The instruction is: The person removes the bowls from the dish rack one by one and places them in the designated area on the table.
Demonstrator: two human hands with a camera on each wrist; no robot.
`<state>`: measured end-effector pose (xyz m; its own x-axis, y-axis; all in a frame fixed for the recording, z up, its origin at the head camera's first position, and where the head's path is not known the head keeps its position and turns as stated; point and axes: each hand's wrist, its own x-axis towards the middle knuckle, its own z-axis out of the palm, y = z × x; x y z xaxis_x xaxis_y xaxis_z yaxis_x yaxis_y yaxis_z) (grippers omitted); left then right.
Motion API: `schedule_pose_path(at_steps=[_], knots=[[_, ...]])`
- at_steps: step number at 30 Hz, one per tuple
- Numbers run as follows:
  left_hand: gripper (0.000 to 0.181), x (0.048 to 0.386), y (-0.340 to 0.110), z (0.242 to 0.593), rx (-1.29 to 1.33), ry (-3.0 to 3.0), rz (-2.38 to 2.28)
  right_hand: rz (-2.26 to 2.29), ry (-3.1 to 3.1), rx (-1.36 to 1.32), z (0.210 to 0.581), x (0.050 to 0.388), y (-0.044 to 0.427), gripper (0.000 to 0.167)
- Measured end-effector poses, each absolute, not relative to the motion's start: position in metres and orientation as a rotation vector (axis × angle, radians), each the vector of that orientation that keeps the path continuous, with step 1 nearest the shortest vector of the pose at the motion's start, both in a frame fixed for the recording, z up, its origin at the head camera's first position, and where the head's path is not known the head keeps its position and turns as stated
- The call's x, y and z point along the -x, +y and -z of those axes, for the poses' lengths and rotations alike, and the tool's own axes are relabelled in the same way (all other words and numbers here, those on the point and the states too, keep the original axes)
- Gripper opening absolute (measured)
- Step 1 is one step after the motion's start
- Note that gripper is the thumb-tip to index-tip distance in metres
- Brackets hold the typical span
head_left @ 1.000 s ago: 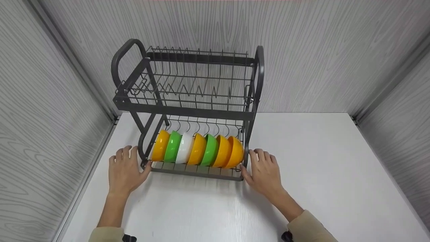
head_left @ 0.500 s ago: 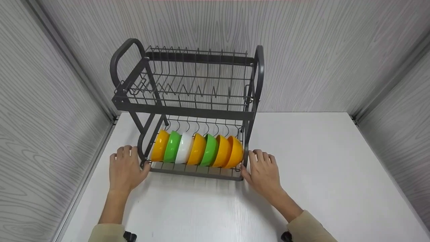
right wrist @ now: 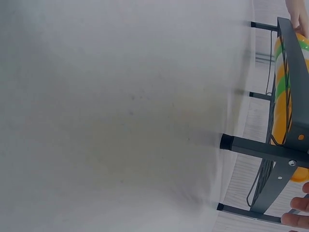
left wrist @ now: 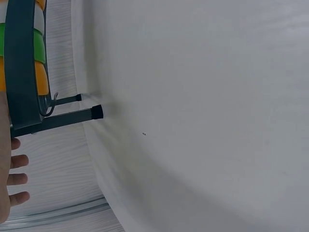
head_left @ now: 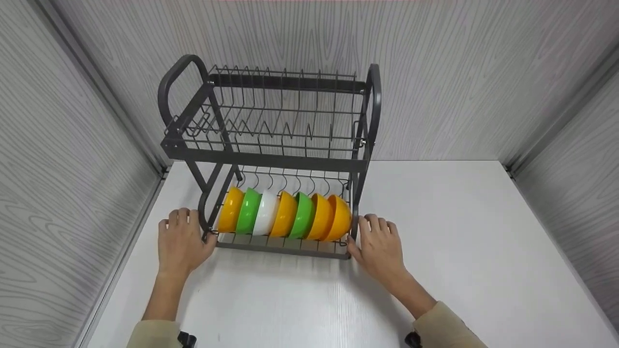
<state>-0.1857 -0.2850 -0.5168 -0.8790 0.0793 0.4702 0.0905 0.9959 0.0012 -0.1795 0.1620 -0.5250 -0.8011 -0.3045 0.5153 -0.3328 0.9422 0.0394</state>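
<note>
A dark two-tier metal dish rack (head_left: pixel 266 158) stands on the white table. Its lower tier holds a row of tilted bowls: orange (head_left: pixel 231 210), green (head_left: pixel 249 211), white (head_left: pixel 265 213) and more orange and green ones. At the front left lower corner, my left hand (head_left: pixel 180 245) grips the frame, thumb in front and fingers along the outer side. My right hand (head_left: pixel 381 249) grips the front right lower corner likewise. The left wrist view shows fingers (left wrist: pixel 18 179) past the rack's end; in the right wrist view, fingers (right wrist: pixel 299 212) are partly cut off beside the frame.
The rack's upper tier has wire dividers and a looped handle (head_left: pixel 375 104) at each end. Grey wood-grain panels rise behind (head_left: pixel 435 72) and at both sides of the white table (head_left: pixel 459 241).
The rack's left end sits very slightly further left, and my left forearm has edged forward. My right hand and the row of bowls look almost the same.
</note>
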Motion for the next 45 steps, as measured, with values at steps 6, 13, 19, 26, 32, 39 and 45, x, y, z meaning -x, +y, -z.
schedule_pose_path(at_steps=[6, 13, 19, 26, 32, 39, 45], knots=[[0.056, 0.187, -0.282, 0.517, 0.143, -2.633, 0.011, -0.067, -2.589, -0.437, 0.523, 0.182, 0.166, 0.047], [0.056, 0.188, -0.279, 0.518, 0.145, -2.638, 0.007, -0.070, -2.621, -0.426, 0.521, 0.184, 0.170, 0.047], [0.057, 0.187, -0.277, 0.516, 0.141, -2.660, 0.009, -0.088, -2.627, -0.419, 0.521, 0.184, 0.172, 0.046], [0.057, 0.189, -0.272, 0.516, 0.140, -2.682, 0.011, -0.093, -2.653, -0.397, 0.521, 0.185, 0.177, 0.047], [0.057, 0.190, -0.268, 0.515, 0.143, -2.697, -0.013, -0.103, -2.644, -0.392, 0.523, 0.187, 0.182, 0.045], [0.052, 0.190, -0.264, 0.516, 0.151, -2.689, -0.007, -0.122, -2.663, -0.382, 0.525, 0.190, 0.186, 0.045], [0.046, 0.190, -0.258, 0.519, 0.172, -2.651, -0.010, -0.107, -2.644, -0.382, 0.523, 0.192, 0.191, 0.043]])
